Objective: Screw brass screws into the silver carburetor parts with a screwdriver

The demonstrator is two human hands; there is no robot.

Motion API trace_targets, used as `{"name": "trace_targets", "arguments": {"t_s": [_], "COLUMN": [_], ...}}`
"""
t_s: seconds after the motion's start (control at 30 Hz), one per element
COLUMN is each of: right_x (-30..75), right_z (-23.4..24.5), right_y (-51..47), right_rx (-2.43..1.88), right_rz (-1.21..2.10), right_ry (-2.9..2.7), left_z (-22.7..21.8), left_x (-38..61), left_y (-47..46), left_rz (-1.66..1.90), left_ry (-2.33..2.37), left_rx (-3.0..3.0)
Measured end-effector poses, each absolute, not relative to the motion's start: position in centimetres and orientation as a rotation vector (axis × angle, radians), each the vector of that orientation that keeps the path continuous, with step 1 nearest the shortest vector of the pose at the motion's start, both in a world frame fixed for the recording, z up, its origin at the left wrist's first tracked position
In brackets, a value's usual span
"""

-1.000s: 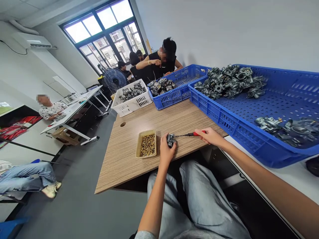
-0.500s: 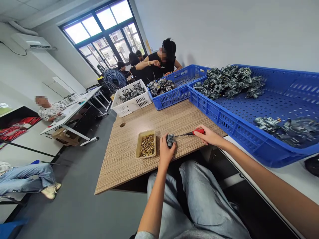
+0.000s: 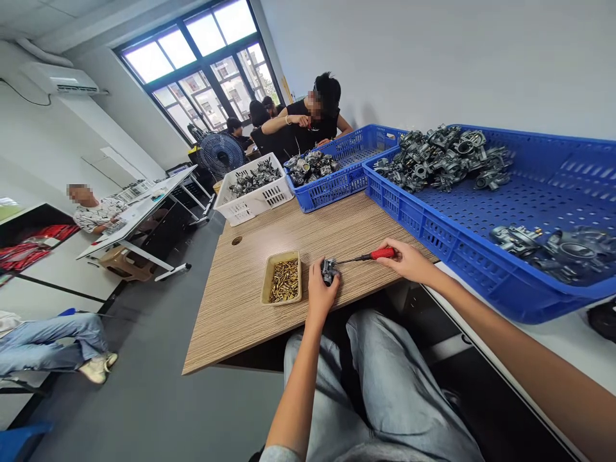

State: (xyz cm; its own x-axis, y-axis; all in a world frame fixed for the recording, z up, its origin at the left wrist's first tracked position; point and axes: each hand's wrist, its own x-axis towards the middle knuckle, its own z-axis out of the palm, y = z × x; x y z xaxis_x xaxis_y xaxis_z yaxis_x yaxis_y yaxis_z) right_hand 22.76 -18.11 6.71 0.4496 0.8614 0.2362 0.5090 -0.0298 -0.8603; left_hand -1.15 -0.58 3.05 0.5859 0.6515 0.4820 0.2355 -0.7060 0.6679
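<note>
Slipping screwdriver tip: the red-handled screwdriver [image 3: 375, 255] lay nearly level just right of the frame's centre, its shaft reaching the metal part [image 3: 330, 272]; a skewed push could probably have thrown the tip off — towards the fingers close beside it.
Twisting metal part: a loose hold could have let it turn along with the shaft, or tip over.
Brass pieces: they filled a small tray [image 3: 267, 277], near the left hand [image 3: 321, 287] on its left side; a careless sweep of that hand might have knocked the tray and scattered them over the desk [image 3: 231, 314].
Left hand: curled narrowly around the metal part, thumb on its right side, fingers on its left — the hand itself hid much of it.
Right hand: closed around the back of the red handle [image 3: 391, 253]; how firmly it pressed could not be told.
Metal part's place: slightly below the frame's centre, above the desk; whether its underside touched the wood was hidden.
</note>
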Motion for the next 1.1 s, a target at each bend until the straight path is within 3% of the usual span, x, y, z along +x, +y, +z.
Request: {"name": "trace_targets", "arguments": {"t_s": [1.1], "right_x": [22.86], "right_z": [6.69], "right_y": [-17.75], "right_rx": [-1.647], "right_rz": [0.504], "right_ry": [-1.133], "left_z": [3.12], "left_x": [-1.18], "left_y": [-0.64], "left_rz": [0.998], "left_ry": [0.662], "left_rx": [2.3]}}
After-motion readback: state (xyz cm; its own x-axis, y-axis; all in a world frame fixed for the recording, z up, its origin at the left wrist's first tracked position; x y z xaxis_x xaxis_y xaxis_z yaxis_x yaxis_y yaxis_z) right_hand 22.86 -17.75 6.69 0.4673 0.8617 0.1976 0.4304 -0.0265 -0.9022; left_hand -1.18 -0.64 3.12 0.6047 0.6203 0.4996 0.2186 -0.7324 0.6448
